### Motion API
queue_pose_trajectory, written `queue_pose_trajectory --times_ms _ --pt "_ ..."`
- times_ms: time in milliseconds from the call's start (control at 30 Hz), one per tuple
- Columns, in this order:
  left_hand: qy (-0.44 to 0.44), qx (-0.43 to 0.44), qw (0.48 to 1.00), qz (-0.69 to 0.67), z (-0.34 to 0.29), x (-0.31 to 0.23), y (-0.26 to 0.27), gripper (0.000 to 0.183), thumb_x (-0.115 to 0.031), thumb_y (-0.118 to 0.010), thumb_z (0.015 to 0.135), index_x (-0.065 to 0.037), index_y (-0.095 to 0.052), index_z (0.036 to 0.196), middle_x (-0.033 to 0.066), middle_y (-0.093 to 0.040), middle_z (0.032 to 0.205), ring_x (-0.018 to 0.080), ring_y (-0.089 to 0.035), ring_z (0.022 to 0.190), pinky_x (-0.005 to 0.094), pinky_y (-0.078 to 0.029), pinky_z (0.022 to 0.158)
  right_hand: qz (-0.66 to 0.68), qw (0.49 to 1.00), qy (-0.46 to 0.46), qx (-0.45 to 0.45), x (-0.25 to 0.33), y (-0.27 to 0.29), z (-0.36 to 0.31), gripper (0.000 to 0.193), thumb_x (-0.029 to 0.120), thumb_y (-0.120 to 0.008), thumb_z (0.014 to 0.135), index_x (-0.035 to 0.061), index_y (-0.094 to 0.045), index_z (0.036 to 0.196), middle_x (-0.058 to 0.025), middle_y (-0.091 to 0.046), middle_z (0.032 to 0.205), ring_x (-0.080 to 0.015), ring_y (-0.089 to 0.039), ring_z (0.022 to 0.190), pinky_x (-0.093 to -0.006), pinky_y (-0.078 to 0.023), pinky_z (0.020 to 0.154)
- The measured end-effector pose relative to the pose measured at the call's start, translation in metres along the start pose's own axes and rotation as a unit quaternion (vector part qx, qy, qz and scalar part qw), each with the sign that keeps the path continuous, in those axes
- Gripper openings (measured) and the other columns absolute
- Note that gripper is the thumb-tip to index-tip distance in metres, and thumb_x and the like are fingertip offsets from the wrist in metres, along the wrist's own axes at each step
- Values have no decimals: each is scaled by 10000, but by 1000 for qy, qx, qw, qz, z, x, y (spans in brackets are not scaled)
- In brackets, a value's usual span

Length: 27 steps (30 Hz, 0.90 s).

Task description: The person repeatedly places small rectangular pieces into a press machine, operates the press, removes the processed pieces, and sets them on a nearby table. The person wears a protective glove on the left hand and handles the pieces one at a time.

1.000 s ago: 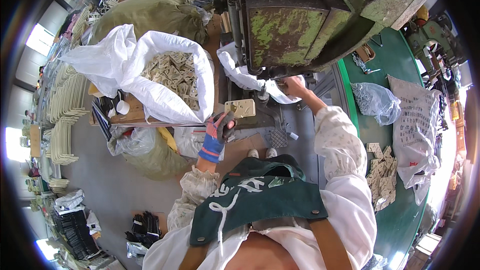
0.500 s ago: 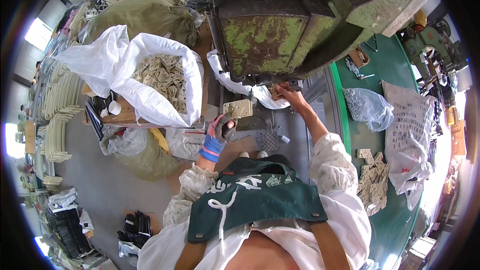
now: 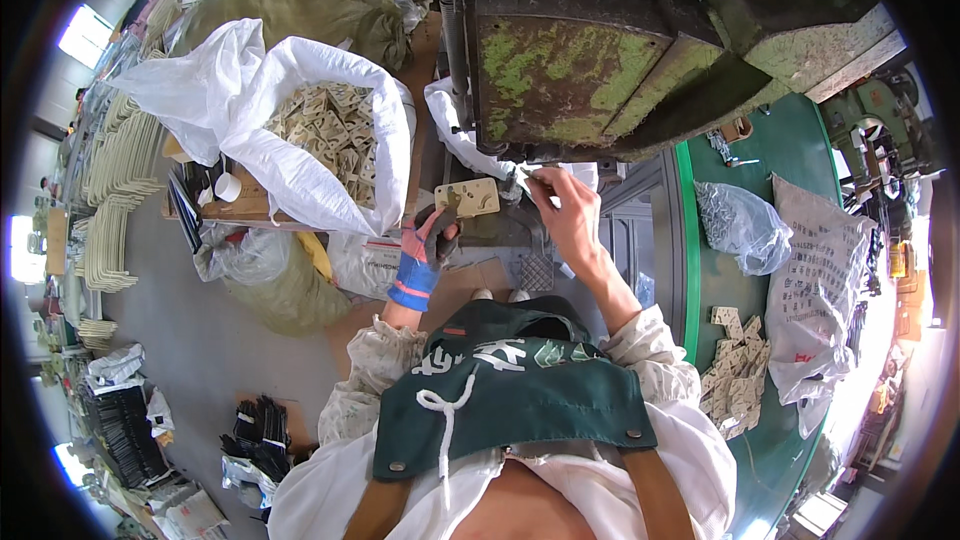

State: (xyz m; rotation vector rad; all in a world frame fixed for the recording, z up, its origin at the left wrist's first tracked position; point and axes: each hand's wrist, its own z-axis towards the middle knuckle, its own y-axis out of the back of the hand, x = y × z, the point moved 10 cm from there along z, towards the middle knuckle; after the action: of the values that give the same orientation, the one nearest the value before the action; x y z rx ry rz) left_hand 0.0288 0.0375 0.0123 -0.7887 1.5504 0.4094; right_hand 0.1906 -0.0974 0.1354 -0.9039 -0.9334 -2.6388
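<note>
My left hand (image 3: 432, 240), in a blue and pink glove with dark fingertips, grips a flat cream plate with holes (image 3: 478, 196) by its near left part. The plate lies level, just in front of the lower end of a worn green press (image 3: 570, 80). Close to the plate's right edge is my bare right hand (image 3: 572, 215). Its thumb and forefinger are pinched together, and whatever they hold is too small to make out. Behind the hands, a white bag (image 3: 463, 135) hangs along the press and is partly hidden by it.
An open white sack (image 3: 395, 130) of cream plates (image 3: 330, 135) stands to the left. On the right, a green table (image 3: 735, 285) carries more plates (image 3: 735, 380), a clear bag of small metal parts (image 3: 745, 225) and a printed sack (image 3: 815, 280). Overhead, the press body takes up the far middle.
My right hand has come left from the white bag beneath the press to beside the plate. My left hand still holds the plate, now turned a little. The whole view has shifted slightly.
</note>
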Motion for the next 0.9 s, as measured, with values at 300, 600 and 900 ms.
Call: queue_pose_trajectory --times_ms 300,600,900 --pt "-190 -46 973 125 1 -48 -3 309 -277 -553 889 -80 -524 653 -34 -453 547 37 -349 400 219 -221 383 -123 968 218 2 37 -14 -2 227 -11 -673 625 10 -591 836 -63 -529 796 -204 -555 678 -303 -462 526" --pt "19 26 996 -77 22 -44 -37 239 -232 -617 851 -66 -582 683 -32 -475 557 41 -365 408 211 -223 382 -156 958 233 60 27 -34 -17 242 81 -644 592 32 -606 826 -58 -522 786 -189 -558 693 -288 -455 515" --pt "87 19 991 -105 41 4 -39 221 -213 -616 851 -16 -618 752 -33 -481 558 43 -390 424 217 -221 382 -90 978 185 23 12 -8 -28 194 31 -697 650 44 -618 826 -68 -583 773 -223 -594 639 -308 -474 514"
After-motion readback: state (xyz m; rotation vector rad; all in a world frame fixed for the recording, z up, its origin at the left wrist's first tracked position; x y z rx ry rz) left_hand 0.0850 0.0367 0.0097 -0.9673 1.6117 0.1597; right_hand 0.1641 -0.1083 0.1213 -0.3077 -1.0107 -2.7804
